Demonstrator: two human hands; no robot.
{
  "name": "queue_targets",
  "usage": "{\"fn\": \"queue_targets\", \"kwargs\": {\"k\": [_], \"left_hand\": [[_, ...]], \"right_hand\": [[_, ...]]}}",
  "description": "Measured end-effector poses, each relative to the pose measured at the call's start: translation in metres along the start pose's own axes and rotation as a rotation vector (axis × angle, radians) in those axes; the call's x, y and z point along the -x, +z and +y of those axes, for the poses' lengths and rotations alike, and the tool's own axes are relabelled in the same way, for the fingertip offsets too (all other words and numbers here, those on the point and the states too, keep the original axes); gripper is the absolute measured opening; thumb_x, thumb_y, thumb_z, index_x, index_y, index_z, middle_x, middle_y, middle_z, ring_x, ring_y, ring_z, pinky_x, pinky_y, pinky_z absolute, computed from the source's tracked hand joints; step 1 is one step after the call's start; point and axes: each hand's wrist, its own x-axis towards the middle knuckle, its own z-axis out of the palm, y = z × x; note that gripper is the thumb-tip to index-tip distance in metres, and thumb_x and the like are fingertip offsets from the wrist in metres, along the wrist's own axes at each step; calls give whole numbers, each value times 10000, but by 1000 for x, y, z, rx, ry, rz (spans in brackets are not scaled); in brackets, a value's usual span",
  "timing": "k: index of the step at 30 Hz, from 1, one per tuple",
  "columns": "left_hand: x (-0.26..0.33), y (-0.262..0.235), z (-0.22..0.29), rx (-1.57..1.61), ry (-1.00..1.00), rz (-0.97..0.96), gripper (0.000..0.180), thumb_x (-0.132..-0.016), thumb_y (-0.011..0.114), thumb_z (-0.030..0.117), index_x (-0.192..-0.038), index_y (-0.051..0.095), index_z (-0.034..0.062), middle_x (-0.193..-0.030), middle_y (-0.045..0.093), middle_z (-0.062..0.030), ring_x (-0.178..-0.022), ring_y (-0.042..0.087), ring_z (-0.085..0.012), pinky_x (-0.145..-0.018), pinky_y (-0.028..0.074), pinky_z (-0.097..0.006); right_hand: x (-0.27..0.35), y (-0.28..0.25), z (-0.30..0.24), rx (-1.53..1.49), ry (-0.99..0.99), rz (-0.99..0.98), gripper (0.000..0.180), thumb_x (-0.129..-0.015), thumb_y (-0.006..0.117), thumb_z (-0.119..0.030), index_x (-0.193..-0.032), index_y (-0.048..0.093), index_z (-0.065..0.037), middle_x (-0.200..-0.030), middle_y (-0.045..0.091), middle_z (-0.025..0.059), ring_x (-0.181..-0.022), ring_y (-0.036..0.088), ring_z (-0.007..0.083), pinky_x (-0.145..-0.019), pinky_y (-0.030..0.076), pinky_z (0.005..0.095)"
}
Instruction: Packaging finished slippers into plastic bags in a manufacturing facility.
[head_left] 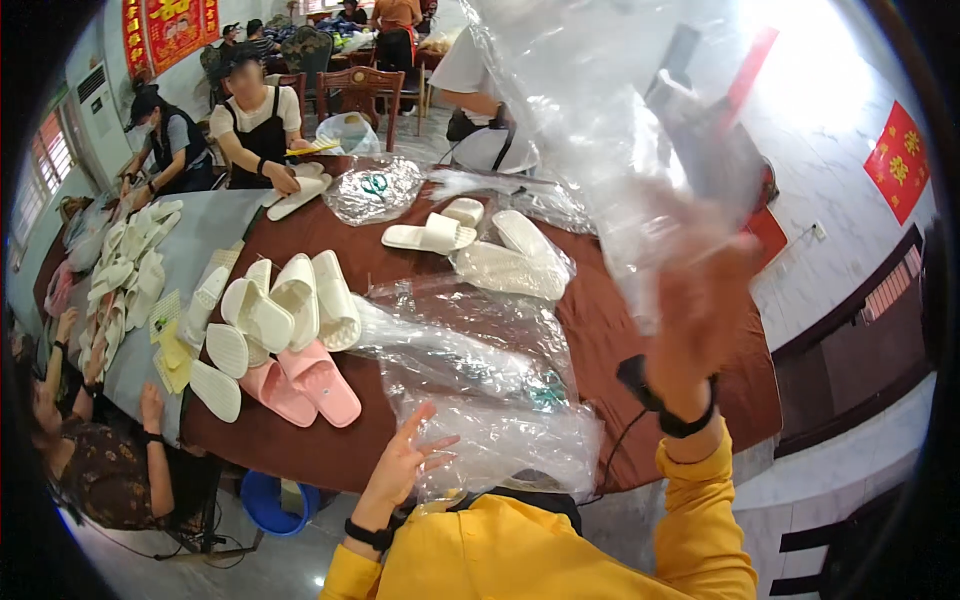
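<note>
My right hand [700, 300] is raised over the right side of the table and smeared by motion. It grips a large clear plastic bag [600, 130] that billows up across the top of the view. My left hand [403, 462] has its fingers spread and holds nothing, beside a stack of clear plastic bags [510, 440] at the near table edge. To the left lie several white slippers [262, 318] and a pair of pink slippers [318, 383]. Farther back, a white slipper pair [437, 232] lies loose next to slippers in clear plastic [515, 265].
A brown cloth [290, 455] covers the table. Across it, a person [262, 125] handles white slippers [298, 192]. More people sit along the left, by a grey table section [215, 215] with heaped slippers [130, 260]. A blue bin [275, 505] stands on the floor.
</note>
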Motion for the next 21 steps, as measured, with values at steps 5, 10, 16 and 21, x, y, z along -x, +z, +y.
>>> {"fn": "queue_targets", "kwargs": {"k": [5, 10, 16, 21], "left_hand": [[-28, -30, -35, 267, -106, -111, 722, -807, 430, -114, -1492, 324, 89, -1521, 326, -137, -1267, 492, -408, -990, 492, -558], [-27, -19, -10, 390, -45, -116, 648, -965, 467, 530, -1395, 443, 46, -1444, 436, -168, -1225, 521, -388, -1011, 449, -593], [-35, -41, -25, 410, -235, -45, 582, -1009, 415, 487, -1292, 528, -9, -1242, 605, -135, -1128, 588, -250, -975, 477, -404], [-42, -30, -31, 26, -128, 279, 280, -875, 606, 58, -1148, 584, 0, -989, 627, -62, -943, 618, -205, -847, 513, -337]], "right_hand": [[121, 50, -20, 21, 77, -727, 174, -785, 620, -73, -956, 603, -47, -1175, 642, 91, -925, 609, 233, -765, 518, 351], [258, 45, -52, -147, 201, -1107, 249, -805, 603, -113, -1043, 581, -44, -1245, 595, 91, -988, 580, 236, -800, 509, 353], [281, 38, -56, -182, 312, -1244, 346, -761, 674, -134, -1078, 566, -48, -1310, 548, 100, -1068, 542, 259, -907, 459, 374], [277, 37, -64, -153, 346, -1167, 473, -741, 730, -202, -1154, 560, -47, -1318, 532, 109, -1162, 502, 277, -1024, 390, 433]]}}
